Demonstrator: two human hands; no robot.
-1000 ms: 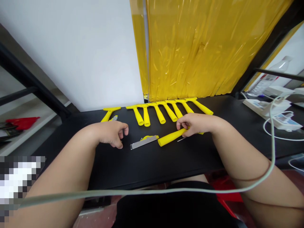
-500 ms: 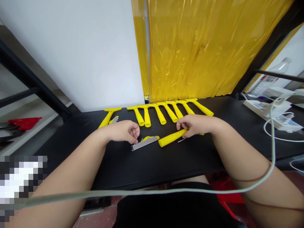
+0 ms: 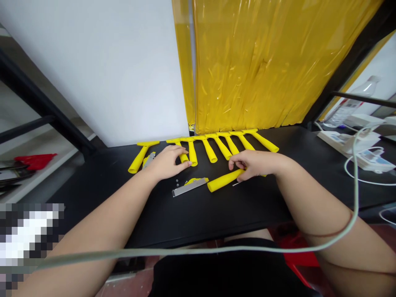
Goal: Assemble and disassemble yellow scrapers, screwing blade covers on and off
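My left hand (image 3: 171,162) is open over the table, thumb and fingers apart, its fingertips beside the hollow ends of the T-shaped yellow handles (image 3: 193,153) in the back row. My right hand (image 3: 255,163) is closed around the far part of a yellow scraper handle (image 3: 224,180) lying on the table, its head mostly hidden under the palm. A thin metal rod (image 3: 236,184) pokes out below the right thumb. Between the hands lies a metal blade holder (image 3: 190,187) with a yellow part behind it. Two tiny nuts (image 3: 177,182) sit to its left.
The black tabletop (image 3: 173,222) meets a white panel (image 3: 123,82) and yellow plastic sheeting (image 3: 262,62) behind. Another yellow handle (image 3: 138,160) and a blade holder (image 3: 149,159) lie left. Power strips (image 3: 355,150) stand right. A pale cable (image 3: 216,249) crosses in front.
My left hand has moved away from the blade holder, up and to the right, and its fingers have opened. The small nuts now show. My right hand keeps its place.
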